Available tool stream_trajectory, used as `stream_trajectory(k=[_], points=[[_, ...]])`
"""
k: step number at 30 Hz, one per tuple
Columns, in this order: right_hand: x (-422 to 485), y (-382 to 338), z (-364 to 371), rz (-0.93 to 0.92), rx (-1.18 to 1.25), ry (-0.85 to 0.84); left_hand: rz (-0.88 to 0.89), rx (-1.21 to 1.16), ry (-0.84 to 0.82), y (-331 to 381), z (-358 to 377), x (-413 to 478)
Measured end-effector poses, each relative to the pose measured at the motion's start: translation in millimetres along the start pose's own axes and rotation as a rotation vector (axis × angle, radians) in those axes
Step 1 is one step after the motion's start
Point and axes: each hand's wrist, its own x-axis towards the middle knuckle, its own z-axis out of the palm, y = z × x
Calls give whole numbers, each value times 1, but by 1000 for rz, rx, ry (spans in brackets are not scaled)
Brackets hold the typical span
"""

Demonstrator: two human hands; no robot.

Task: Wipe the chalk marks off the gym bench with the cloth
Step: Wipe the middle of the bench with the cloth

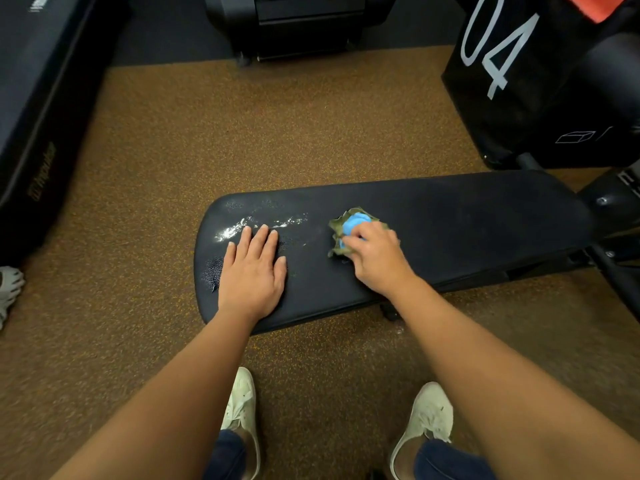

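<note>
Chalk marks (242, 228) lay as white smears on the far half of the black gym bench (450, 216), close to its rounded left end. The left hand (254, 271) rested flat on the padding just on the near side of them, fingers straight and close together, the fingertips reaching the edge of the smear. The right hand (375, 258) gripped the cloth (349, 225), a bunched olive-green rag with blue showing, fingers curled over it. It held the rag down near the bench's middle, to the right of the chalk and apart from it. Between them lay padding with a faint white streak.

A black box (519, 98) marked "04" stood beyond the bench's right end. A long black pad (34, 98) ran along the left, on the speckled brown floor (242, 133). The person's pale shoes (242, 403) stood by the near edge.
</note>
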Motion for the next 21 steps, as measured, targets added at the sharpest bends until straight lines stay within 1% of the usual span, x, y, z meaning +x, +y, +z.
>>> stream_trajectory(k=[2,3,4,5,7,8,9,10,11,13,14,15,16,17,19,21], points=[[8,-20,9,173,10,47,-4,-9,4,0,0,0],[6,-31,13,183,13,53,-6,-12,8,1,0,0],[-1,-38,14,130,24,38,-6,-8,10,1,0,0],[-10,-41,13,39,54,5,-5,-1,8,1,-1,0],[-19,-25,3,-145,99,-79,-5,7,5,1,0,1],[-17,-11,-1,-201,80,-96,-5,8,7,1,0,1],[-12,2,-3,-203,42,-87,-6,7,11,0,-1,1],[-4,15,-5,-125,20,-61,-8,6,15,0,-1,1],[7,24,-6,15,9,-31,-11,8,17,1,-1,1],[30,26,-2,352,8,-39,-13,20,10,1,-1,0],[40,20,2,469,15,-56,-14,22,4,1,-1,0],[46,10,7,518,19,-70,-16,20,2,1,-1,0],[49,-3,12,507,33,-89,-17,20,2,1,-1,1],[48,-18,18,426,57,-98,-17,24,3,2,-1,1],[35,-36,28,172,126,-84,-16,28,3,2,0,1],[24,-28,21,-73,164,-99,-12,27,4,1,-1,1]])
